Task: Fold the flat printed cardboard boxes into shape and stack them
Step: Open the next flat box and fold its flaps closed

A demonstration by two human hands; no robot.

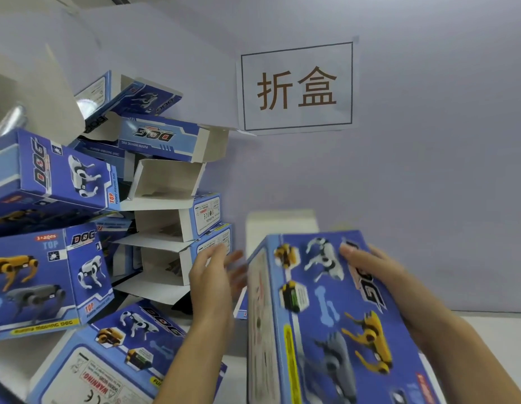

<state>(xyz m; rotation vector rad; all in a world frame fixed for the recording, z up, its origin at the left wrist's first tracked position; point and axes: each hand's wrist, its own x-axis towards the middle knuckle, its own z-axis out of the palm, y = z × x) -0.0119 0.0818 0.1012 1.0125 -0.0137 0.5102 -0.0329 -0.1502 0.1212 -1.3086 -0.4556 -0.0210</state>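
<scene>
Many folded dog-print boxes [87, 228] are already piled; right hand [367, 265] rests flat-fingered on one erected box [326, 316], left hand [212, 275] open beside it, unstacked

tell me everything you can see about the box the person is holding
The box is blue printed cardboard, already folded into a rectangular shape, tilted with its far end raised. Its top face shows white, yellow and grey robot dogs, a bone and a "DOG" logo; the paler left side panel is blurred. A white flap stands open at the far end. The right hand rests on its right edge; the left hand hovers open beside it.
</scene>
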